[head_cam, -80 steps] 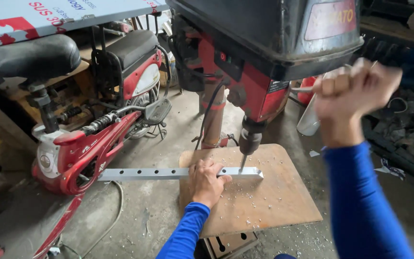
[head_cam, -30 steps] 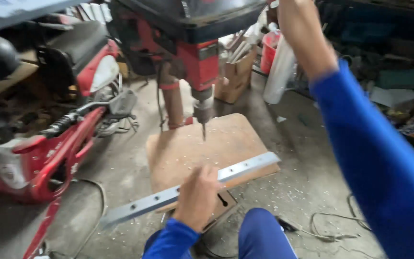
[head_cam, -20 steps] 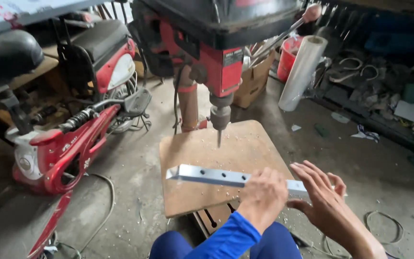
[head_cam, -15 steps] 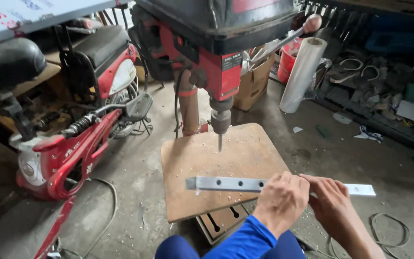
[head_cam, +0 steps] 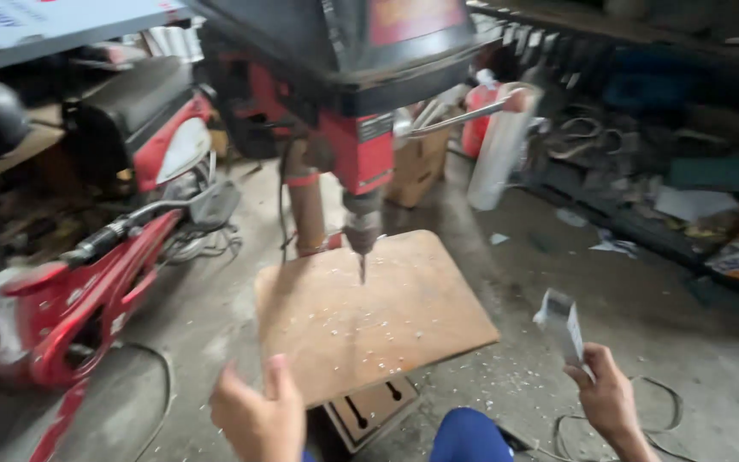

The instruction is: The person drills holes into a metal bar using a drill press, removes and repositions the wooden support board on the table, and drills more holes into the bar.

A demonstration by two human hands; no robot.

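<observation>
Having swung the long grey metal bar (head_cam: 564,329) off the brown wooden drill-press board (head_cam: 387,316), we now grip it end-on in our right hand (head_cam: 611,398) beside the board's right edge, our left hand (head_cam: 254,415) open and empty near the front edge, bare concrete floor (head_cam: 643,299) beyond.

We see a matt wooden board (head_cam: 378,312) strewn with shavings, a dull metal bar (head_cam: 564,323), and glossy red scooter plastic (head_cam: 87,299).

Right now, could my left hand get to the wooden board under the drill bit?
Probably yes. The left hand hovers open at the near edge of the wooden board, whose top holds only drill shavings. The right hand holds the metal bar off to the side.
</observation>
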